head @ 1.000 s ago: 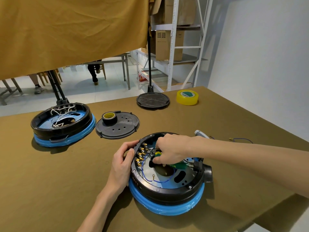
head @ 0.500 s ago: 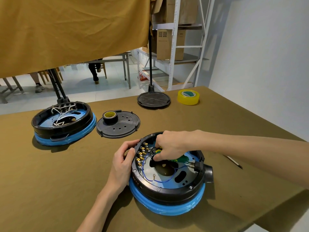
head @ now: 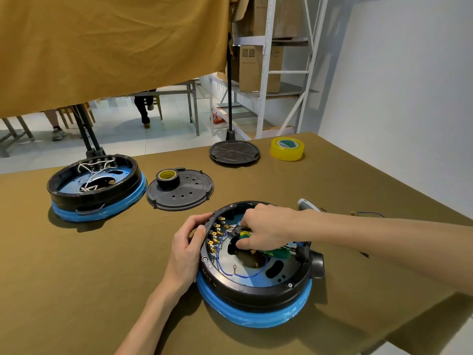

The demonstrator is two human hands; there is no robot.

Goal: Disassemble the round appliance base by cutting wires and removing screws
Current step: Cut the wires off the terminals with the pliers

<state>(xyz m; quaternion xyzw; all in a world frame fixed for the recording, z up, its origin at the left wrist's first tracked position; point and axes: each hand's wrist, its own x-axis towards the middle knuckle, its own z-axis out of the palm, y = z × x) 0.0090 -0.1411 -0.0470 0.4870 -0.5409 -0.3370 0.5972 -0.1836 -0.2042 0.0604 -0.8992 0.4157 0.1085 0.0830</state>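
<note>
A person works inside the opened round appliance base at the near centre of the olive-covered table. The right hand is wrapped round green-and-yellow-handled cutters, their tip set among the blue wires beside the row of brass terminals on the left of the housing. The left hand grips the left rim, fingers curled over its edge, steadying it. The tip sits so close to the terminals that a slip could, by this reading, nick a neighbouring lead or a contact; the steadying thumb is also near the blade's line. A second base lies far left, a black cover beside it. Compared with half a second ago the cutters have shifted slightly toward the terminals, and a white tool now shows behind the right forearm
</note>
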